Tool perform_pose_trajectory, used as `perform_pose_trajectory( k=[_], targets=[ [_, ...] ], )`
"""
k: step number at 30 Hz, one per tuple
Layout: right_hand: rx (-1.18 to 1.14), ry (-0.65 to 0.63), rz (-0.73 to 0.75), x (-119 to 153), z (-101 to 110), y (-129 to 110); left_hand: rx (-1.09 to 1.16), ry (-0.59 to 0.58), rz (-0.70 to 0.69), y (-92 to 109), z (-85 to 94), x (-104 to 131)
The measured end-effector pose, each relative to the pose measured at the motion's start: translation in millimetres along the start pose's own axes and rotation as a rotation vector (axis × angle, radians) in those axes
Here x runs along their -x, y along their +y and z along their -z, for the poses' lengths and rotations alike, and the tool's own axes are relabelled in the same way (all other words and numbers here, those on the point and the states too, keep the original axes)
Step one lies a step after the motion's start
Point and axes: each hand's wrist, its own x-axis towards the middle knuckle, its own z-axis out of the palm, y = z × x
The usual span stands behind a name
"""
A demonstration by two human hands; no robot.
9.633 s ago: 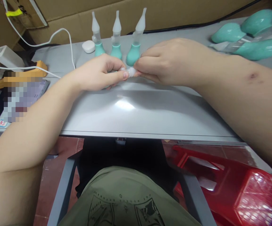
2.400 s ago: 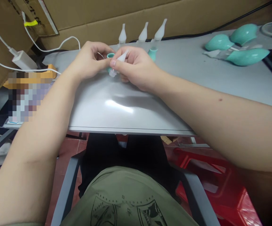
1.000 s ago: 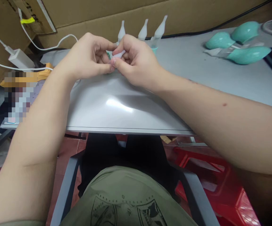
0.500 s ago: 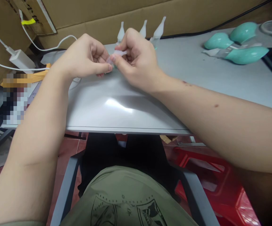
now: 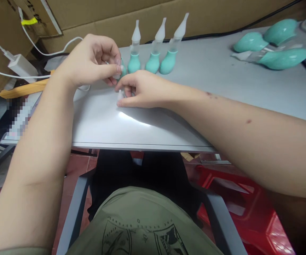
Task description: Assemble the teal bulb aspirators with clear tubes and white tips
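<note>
My left hand [image 5: 99, 62] is closed on a small clear plastic piece, with a teal bulb [image 5: 123, 69] partly hidden right beside its fingertips. Lower and to the right, my right hand [image 5: 139, 90] pinches a white tip [image 5: 120, 95] just above the tabletop. Beyond my hands, three teal bulbs with clear necks and white pointed tips stand upright in a row: the left one [image 5: 134, 63], the middle one [image 5: 153, 63] and the right one [image 5: 168, 62].
Several teal bulbs [image 5: 285, 58] with clear parts lie at the back right of the grey table [image 5: 208, 71]. A white charger [image 5: 22, 67] with cables is at the left. Cardboard [image 5: 102, 17] stands behind, with a black cable along it.
My right hand has moved down and toward me, away from the left, with the white tip in it. The three standing bulbs are now uncovered. My left hand has shifted slightly left.
</note>
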Motion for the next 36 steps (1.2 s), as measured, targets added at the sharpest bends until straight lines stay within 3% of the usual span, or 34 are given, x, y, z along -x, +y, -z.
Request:
perform_pose_trajectory(
  k=[8, 17, 21, 32, 36],
  targets=[
    [-0.268, 0.452, -0.009, -8, 9, 6, -0.012, 0.084, -0.041, 12, -5.7, 5],
    [-0.316, 0.506, 0.067, -6, 6, 7, 0.068, 0.057, -0.018, 14, -9.8, 5],
    [-0.315, 0.472, 0.099, -4, 7, 8, 0.075, 0.068, 0.012, 14, -11.4, 3],
    [-0.262, 0.37, 0.063, -1, 12, 12, 0.066, 0.02, 0.017, 22, -14.4, 5],
    [-0.27, 0.415, 0.059, -2, 9, 11, 0.092, 0.026, 0.013, 21, -15.3, 4]
  ],
)
